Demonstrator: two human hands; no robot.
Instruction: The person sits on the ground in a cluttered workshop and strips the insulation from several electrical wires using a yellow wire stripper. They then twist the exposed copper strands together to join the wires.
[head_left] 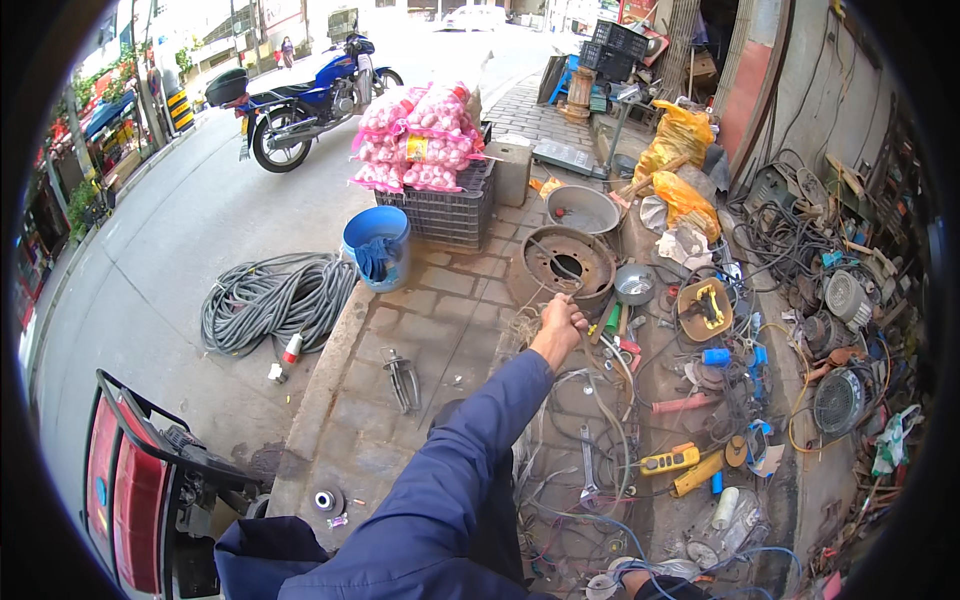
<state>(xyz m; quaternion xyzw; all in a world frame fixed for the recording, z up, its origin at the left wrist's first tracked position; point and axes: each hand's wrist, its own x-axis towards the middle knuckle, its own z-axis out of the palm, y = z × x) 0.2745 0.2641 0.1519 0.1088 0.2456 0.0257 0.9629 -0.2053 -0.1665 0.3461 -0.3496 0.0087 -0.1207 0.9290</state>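
My left hand (562, 326), at the end of a navy sleeve, reaches to the middle, closed in a fist. It seems to grip a thin metal rod (556, 262) that runs over a rusty wheel rim (522, 275). Just right of the fist are a small metal pot (634, 284) and a green-handled tool (613, 319). At the lower edge, what looks like my right hand (636, 580) shows only in part beside a blue wire; its fingers cannot be made out. An adjustable wrench (588, 465) and a yellow hoist remote (670, 460) lie on the paving between.
A gear puller (400, 380), a coil of grey cable (270, 300) and a blue bucket (378, 240) are at left. Behind stands a black crate (440, 212) under pink net bags (415, 150). Tangled wires and motors (845, 300) crowd the right. A motorcycle (310, 105) is parked on the road.
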